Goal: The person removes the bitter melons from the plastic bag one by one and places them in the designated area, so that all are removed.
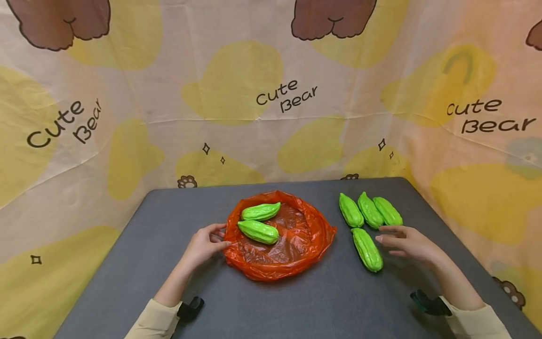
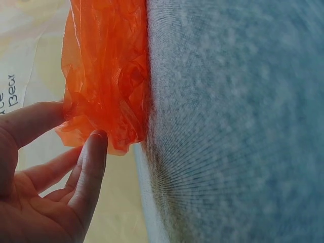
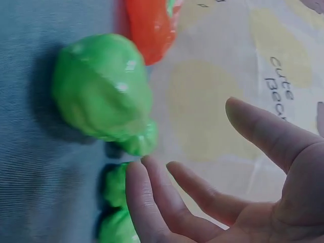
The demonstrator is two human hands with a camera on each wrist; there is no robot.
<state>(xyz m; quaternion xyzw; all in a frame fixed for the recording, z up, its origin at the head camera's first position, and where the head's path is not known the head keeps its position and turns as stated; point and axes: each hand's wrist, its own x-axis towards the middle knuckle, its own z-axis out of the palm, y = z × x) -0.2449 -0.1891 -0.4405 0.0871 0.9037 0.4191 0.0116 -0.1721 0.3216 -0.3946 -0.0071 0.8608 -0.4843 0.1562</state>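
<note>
An orange-red plastic bag (image 1: 292, 270) lies on the table with its mouth spread and its rim rolled into a ring. Two bright green, ridged bitter melons (image 1: 259, 232) rest inside it, toward its left side. My left hand (image 1: 205, 245) pinches the bag's left rim, and the left wrist view shows the thumb and fingers on the orange plastic (image 2: 109, 76). To the right of the bag, my right hand (image 1: 408, 242) hovers with fingers extended, holding nothing. Nearest to it is a single bitter melon (image 1: 367, 250), also seen end-on (image 3: 101, 86) in the right wrist view.
Three more bitter melons (image 1: 370, 211) lie side by side behind the single one, near the table's back right. The grey table (image 1: 271, 310) is bordered at the back and sides by a printed cloth (image 1: 237, 84).
</note>
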